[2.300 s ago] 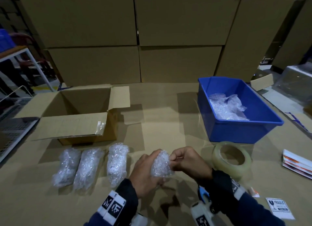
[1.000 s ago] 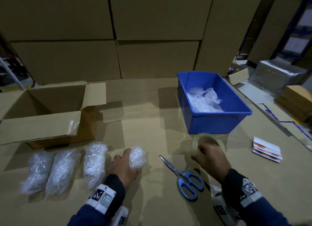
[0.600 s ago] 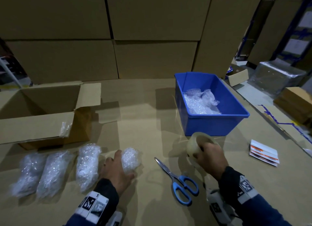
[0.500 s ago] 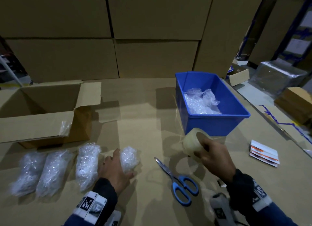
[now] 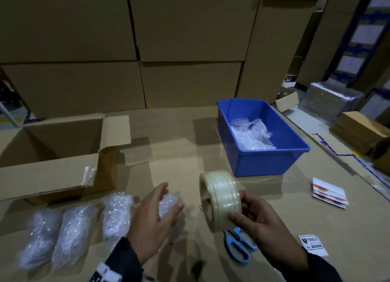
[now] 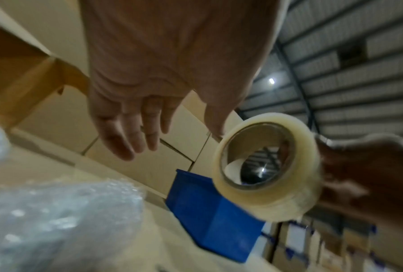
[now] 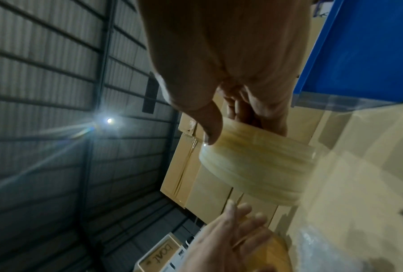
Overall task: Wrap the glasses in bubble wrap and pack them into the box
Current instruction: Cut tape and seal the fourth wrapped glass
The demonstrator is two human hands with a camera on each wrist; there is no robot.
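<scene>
At the far left an open cardboard box (image 5: pixel 52 151) sits on the cardboard-covered table (image 5: pixel 173 155), its near flap folded outward with a scrap of clear tape on the corner. In front of it three bubble-wrapped glasses (image 5: pixel 71 233) lie side by side, lengthwise toward the person. Just right of them lies a fourth wrapped glass (image 5: pixel 168 201), and the left hand (image 5: pixel 152 220) is above it with fingers straight and slightly spread — the left wrist view shows the palm clear of the wrap, gripping nothing. To its right the right hand (image 5: pixel 259 224) holds a roll of clear packing tape (image 5: pixel 219 199) up off the table, thumb on the near edge of the roll and fingers curled round the far side, the core's opening facing left. Blue-handled scissors (image 5: pixel 238 248) lie on the table under that hand. Behind, a blue plastic bin (image 5: pixel 270 163) holds loose bubble wrap (image 5: pixel 251 134). Farther right lie a small stack of labels (image 5: pixel 329 193) and — nearer the person — a single "FRAGILE" sticker (image 5: pixel 312 242).
</scene>
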